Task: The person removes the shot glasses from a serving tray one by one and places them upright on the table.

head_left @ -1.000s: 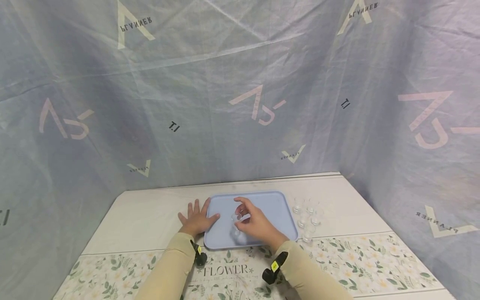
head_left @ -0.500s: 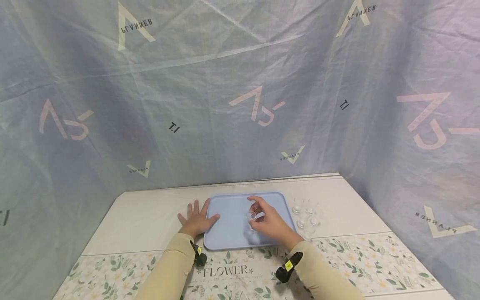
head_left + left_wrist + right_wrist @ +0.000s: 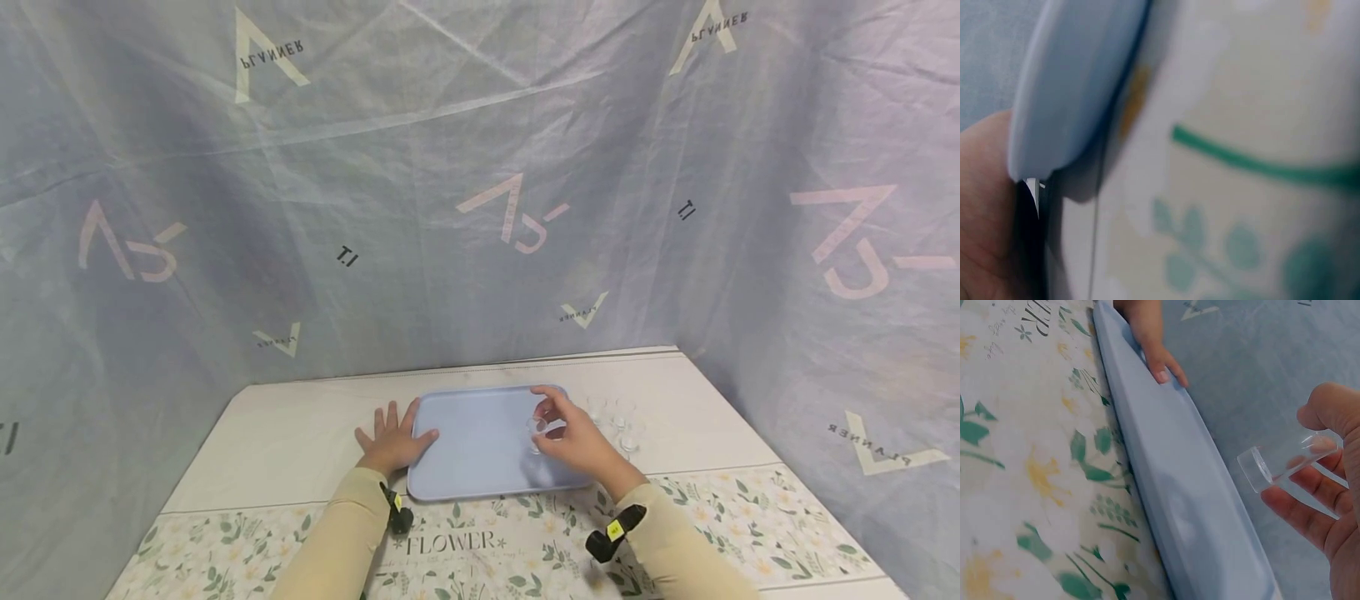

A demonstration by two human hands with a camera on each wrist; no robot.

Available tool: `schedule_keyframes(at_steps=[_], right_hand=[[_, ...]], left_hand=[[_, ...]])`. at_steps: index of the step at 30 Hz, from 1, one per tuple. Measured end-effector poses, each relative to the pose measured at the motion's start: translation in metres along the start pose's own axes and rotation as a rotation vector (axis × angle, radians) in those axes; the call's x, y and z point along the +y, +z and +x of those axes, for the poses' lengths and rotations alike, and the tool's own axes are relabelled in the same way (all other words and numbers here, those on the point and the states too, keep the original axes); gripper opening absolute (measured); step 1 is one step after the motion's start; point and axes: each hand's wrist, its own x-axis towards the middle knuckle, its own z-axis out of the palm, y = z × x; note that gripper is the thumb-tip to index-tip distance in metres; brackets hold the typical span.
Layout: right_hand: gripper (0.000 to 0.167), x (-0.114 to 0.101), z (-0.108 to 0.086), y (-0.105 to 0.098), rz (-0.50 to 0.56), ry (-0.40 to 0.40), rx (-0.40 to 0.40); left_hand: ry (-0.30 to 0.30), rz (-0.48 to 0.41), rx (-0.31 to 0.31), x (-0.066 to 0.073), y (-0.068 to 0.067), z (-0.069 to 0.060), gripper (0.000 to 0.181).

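Over the right half of the light blue tray (image 3: pixel 472 450), my right hand (image 3: pixel 573 433) holds a small clear glass (image 3: pixel 1279 462) between thumb and fingers. In the right wrist view the glass shows a thick base and its base end is free of the fingers. My left hand (image 3: pixel 393 437) lies with spread fingers at the tray's left edge, the thumb over the rim. The left wrist view shows part of that hand beside the tray's edge, much of it out of frame.
Several more clear glasses (image 3: pixel 628 442) stand on the table to the right of the tray, partly hidden by my right hand. A white and floral cloth (image 3: pixel 300 442) covers the table. Grey-blue fabric (image 3: pixel 420 250) hangs behind and at the sides.
My right hand has moved rightward over the tray, carrying the glass from near the tray's middle to its right part. The left hand has stayed in place.
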Motion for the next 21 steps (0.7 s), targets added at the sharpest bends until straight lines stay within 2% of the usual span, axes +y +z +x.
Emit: schedule_keyframes(at_steps=[4, 10, 17, 21], right_hand=[[0.077, -0.002, -0.003, -0.011, -0.019, -0.014, 0.013], [0.077, -0.002, -0.011, -0.027, -0.046, -0.007, 0.029], [0.077, 0.001, -0.021, -0.049, -0.102, -0.027, 0.043], [0.077, 0.002, -0.028, -0.06, -0.124, -0.013, 0.066]], left_hand=[[-0.003, 0.011, -0.003, -0.003, 0.003, 0.004, 0.092], [0.004, 0.001, 0.009, 0.002, -0.002, -0.003, 0.09], [0.014, -0.015, 0.013, 0.001, 0.0, -0.002, 0.094], [0.024, -0.018, 0.03, 0.002, -0.001, -0.004, 0.095]])
